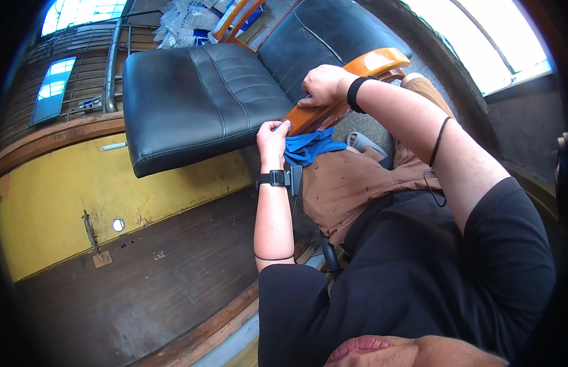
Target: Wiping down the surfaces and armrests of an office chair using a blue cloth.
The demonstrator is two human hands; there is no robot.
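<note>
Blue cloth apparently pinched in the grip of the left hand, bunched beside the wooden armrest, with right hand curled atop, hold unclear; handling seemingly under way, amount done or left untellable.

Single fisheye view from the left camera of a head-worn pair, facing steeply down and forward over the wearer's black short-sleeved cloth shirt, which is near. The black padded wooden-armed chair stands farther away; the brown wooden beam bends at far left.
</note>
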